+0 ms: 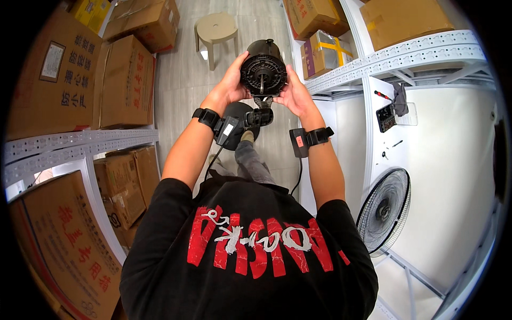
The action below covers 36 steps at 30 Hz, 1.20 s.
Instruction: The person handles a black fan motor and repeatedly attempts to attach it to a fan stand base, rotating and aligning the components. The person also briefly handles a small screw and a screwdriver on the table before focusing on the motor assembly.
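Observation:
A black fan motor head [264, 73] with a metal shaft at its middle stands on a jointed black neck [259, 115]. My left hand [233, 81] is curved round its left side, and my right hand [295, 95] cups the lower right side with the fingers partly behind the housing. Under the neck a round black base [232, 140] rests on the floor, partly covered by the neck and my wrist. The round wire fan grille [385, 210] is away from both hands, leaning at the right shelf.
On the right white shelf [442, 133] lie a red-and-black screwdriver [382, 95], a black bit case [385, 117], a grey cloth item [399, 100] and small dark parts [384, 155]. Cardboard boxes [125, 80] fill the left racks. A beige stool [216, 29] stands ahead.

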Tool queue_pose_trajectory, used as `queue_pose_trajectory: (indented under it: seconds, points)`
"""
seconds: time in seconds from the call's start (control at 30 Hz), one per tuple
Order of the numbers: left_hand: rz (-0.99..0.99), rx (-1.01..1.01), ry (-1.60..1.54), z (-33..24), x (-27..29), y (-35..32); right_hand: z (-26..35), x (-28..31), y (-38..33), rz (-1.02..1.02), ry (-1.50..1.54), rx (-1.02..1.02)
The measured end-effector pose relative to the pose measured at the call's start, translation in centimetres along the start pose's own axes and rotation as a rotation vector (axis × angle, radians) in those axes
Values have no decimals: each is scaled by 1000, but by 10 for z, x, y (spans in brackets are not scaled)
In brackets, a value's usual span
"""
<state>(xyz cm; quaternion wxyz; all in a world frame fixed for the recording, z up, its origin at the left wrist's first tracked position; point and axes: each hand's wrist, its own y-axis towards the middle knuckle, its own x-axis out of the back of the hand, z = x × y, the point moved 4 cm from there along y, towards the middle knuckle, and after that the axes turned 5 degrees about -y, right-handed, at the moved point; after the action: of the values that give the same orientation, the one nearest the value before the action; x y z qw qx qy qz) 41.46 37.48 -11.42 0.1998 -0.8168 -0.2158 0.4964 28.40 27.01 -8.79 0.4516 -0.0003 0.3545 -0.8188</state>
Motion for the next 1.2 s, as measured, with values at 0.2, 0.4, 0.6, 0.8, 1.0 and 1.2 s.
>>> queue_pose_trajectory:
  seconds: [0.2,0.4,0.6,0.8,1.0,1.2]
  points:
    - [129,8,-137,13,-9,-14,-14,13,-5,96,-45,96]
    - [26,-9,-117,11,-9,-13,-20,15,-9,-1,-279,53]
    - [80,-21,-89,12,-13,-23,-29,9,-22,46,-198,87]
    - [136,34,-95,28,-7,-38,-46,8,-47,201,-406,257]
    - [169,-28,-136,32,13,-31,-50,-3,-70,142,-724,386]
    - [181,-32,-114,27,22,-16,-63,-3,-69,88,-661,456]
